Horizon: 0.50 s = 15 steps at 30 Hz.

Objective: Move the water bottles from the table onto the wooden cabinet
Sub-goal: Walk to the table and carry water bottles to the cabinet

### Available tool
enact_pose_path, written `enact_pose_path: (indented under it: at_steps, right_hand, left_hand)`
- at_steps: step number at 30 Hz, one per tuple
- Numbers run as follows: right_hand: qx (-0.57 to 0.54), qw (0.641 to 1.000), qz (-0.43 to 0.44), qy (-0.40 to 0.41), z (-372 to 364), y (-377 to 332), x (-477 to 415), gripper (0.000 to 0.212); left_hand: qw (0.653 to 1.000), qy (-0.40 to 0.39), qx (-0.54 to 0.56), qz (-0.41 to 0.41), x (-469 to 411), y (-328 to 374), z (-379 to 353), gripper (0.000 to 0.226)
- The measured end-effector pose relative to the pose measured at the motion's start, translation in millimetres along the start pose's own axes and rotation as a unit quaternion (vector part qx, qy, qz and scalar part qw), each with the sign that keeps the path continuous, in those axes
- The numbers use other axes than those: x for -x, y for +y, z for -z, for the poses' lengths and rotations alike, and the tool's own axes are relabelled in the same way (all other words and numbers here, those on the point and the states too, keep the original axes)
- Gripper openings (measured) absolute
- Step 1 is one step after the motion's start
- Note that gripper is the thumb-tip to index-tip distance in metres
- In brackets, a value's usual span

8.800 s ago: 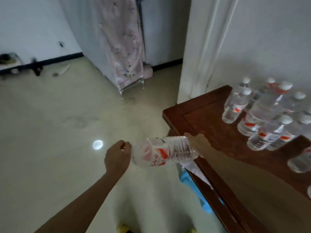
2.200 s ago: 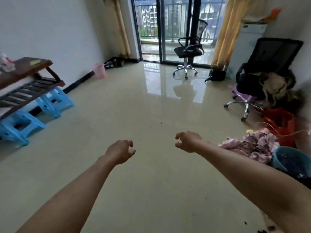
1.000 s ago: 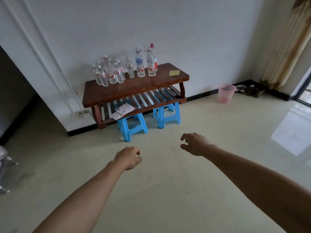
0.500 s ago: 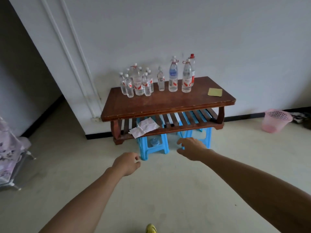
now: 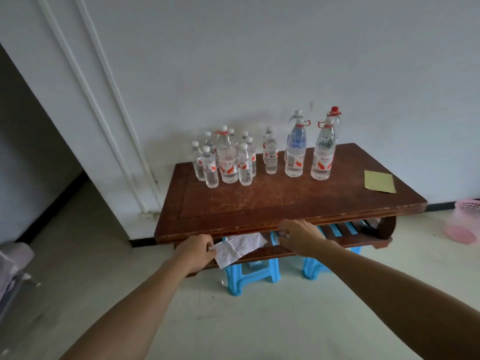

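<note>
Water bottles (image 5: pixel 228 162) with illegible red-white labels (image 5: pixel 322 163)

Light was dim, flat and bluish-grey. The doorway (image 5: pixel 26 165) at left lay in shadow. The water bottles (image 5: pixel 228 162) stood fairly sharp; the lower corners blurred, and wide-angle distortion slanted the wall trim (image 5: pixel 102 126).

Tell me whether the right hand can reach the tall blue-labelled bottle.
Likely yes: the right hand is near the wooden table's front edge, with only bare tabletop before the blue-labelled bottle.
</note>
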State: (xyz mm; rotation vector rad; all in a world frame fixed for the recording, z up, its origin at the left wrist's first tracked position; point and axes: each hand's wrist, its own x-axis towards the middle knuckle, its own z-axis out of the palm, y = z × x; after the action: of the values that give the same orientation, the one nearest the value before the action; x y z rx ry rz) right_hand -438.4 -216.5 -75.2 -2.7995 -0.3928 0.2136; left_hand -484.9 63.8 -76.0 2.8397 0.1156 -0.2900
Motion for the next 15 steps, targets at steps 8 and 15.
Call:
enact_pose_path:
  at_steps: [8,15]
  right_hand:
    - [0.006,0.997,0.072,-0.011,3.9,-2.5,-202.3,0.023]
    - [0.009,0.991,0.13,-0.02,22.6,-41.5,-349.2,0.043]
  left_hand:
    - [0.998,-0.011,0.02,0.056,-150.9,-47.9,26.7,0.023]
    - [0.991,0.053,0.068,0.101,-237.7,-89.4,71.9,0.02]
